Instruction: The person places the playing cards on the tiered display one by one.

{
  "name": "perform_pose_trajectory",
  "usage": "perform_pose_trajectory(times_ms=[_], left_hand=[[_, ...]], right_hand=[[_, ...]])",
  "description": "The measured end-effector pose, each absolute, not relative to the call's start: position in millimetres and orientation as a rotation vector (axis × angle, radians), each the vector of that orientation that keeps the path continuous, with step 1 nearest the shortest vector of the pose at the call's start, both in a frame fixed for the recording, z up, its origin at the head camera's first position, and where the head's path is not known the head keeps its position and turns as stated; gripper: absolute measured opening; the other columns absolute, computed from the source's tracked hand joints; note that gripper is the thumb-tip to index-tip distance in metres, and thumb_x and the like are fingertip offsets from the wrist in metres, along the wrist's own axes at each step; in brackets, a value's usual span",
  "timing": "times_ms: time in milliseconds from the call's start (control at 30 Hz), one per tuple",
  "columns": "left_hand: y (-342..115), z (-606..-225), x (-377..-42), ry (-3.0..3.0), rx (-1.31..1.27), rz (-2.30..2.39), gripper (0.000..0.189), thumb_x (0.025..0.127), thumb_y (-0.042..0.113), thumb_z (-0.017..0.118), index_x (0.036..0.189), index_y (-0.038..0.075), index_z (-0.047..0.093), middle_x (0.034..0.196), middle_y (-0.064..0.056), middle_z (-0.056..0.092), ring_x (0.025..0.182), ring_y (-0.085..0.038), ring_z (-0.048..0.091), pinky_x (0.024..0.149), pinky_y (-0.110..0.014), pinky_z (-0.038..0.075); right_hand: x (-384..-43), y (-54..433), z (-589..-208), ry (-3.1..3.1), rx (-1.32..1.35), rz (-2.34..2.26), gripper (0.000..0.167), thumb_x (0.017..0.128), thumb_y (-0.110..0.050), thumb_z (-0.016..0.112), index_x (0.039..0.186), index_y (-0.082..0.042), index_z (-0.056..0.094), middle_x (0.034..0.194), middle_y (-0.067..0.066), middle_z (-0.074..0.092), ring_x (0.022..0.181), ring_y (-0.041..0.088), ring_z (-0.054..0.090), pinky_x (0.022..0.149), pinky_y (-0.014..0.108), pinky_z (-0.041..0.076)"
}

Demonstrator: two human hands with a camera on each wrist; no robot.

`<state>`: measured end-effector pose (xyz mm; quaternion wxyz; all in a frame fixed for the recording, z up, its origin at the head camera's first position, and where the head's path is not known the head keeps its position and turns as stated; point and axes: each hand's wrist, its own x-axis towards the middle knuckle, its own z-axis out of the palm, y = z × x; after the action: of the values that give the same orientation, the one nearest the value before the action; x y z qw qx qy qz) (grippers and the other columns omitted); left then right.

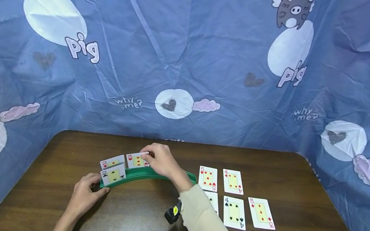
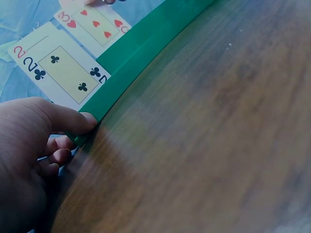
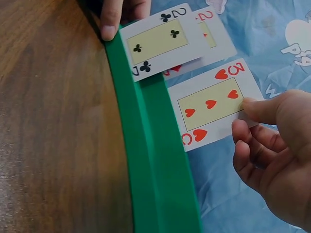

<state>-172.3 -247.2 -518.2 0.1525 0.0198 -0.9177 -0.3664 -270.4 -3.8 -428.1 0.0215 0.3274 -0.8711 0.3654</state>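
Observation:
A curved green card holder (image 1: 142,173) stands on the table, its left end gripped by my left hand (image 1: 85,192), thumb in front and fingers behind. Upright at that end is a two of clubs (image 2: 68,68) in the front slot, with a red two (image 1: 112,161) partly hidden behind it. My right hand (image 3: 286,150) pinches the three of hearts (image 3: 211,104) between thumb and fingers at its upper edge. That card's lower edge is at the holder's rear slot, just right of the twos. In the head view, my right forearm covers part of the holder.
Right of the holder, loose cards lie face up: a five of hearts (image 1: 208,178), a four of diamonds (image 1: 233,181), a four of spades (image 1: 234,212), a three of diamonds (image 1: 261,213) and a black card (image 1: 212,201) partly under my sleeve. A blue printed cloth (image 1: 180,51) hangs behind the brown table (image 1: 133,219).

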Motion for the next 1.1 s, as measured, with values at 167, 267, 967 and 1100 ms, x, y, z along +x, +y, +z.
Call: perform_pose_trajectory(times_ms=[167, 267, 967, 1100], left_hand=[[-247.2, -518.2, -172.4, -2.625, 0.052, -1.044, 0.027, 0.073, 0.004, 0.082, 0.099, -0.001, 0.074, 0.106, -0.018, 0.071, 0.097, -0.028, 0.06, 0.081, -0.034, 0.043], [-246.9, -517.4, -172.5, -2.63, 0.048, -1.035, 0.028, 0.073, 0.004, 0.082, 0.1, -0.002, 0.074, 0.106, -0.018, 0.071, 0.096, -0.028, 0.06, 0.081, -0.035, 0.043], [-247.0, -520.5, -171.5, -2.626, 0.024, -1.001, 0.028, 0.072, 0.005, 0.083, 0.098, -0.001, 0.074, 0.104, -0.017, 0.071, 0.094, -0.028, 0.06, 0.079, -0.035, 0.043], [-247.3, -519.9, -172.0, -2.637, 0.025, -0.999, 0.029, 0.073, 0.005, 0.083, 0.1, -0.001, 0.074, 0.105, -0.017, 0.071, 0.095, -0.028, 0.06, 0.079, -0.035, 0.044]], right_hand=[[-270.6, -4.4, -431.0, -2.699, 1.019, 1.114, 0.018, 0.097, -0.014, 0.064, 0.108, -0.007, 0.076, 0.102, 0.008, 0.075, 0.086, 0.013, 0.065, 0.077, 0.02, 0.047], [-270.9, -4.3, -430.4, -2.705, 1.014, 1.095, 0.018, 0.097, -0.014, 0.064, 0.108, -0.008, 0.076, 0.103, 0.007, 0.075, 0.089, 0.014, 0.066, 0.079, 0.021, 0.048], [-266.8, 23.4, -427.0, -2.655, 0.961, 1.182, 0.018, 0.092, -0.012, 0.069, 0.107, -0.004, 0.073, 0.098, 0.009, 0.073, 0.085, 0.017, 0.068, 0.077, 0.02, 0.05], [-264.4, 34.7, -422.0, -2.614, 0.922, 1.208, 0.017, 0.091, -0.011, 0.071, 0.106, -0.004, 0.072, 0.097, 0.01, 0.074, 0.085, 0.018, 0.068, 0.076, 0.019, 0.05]])
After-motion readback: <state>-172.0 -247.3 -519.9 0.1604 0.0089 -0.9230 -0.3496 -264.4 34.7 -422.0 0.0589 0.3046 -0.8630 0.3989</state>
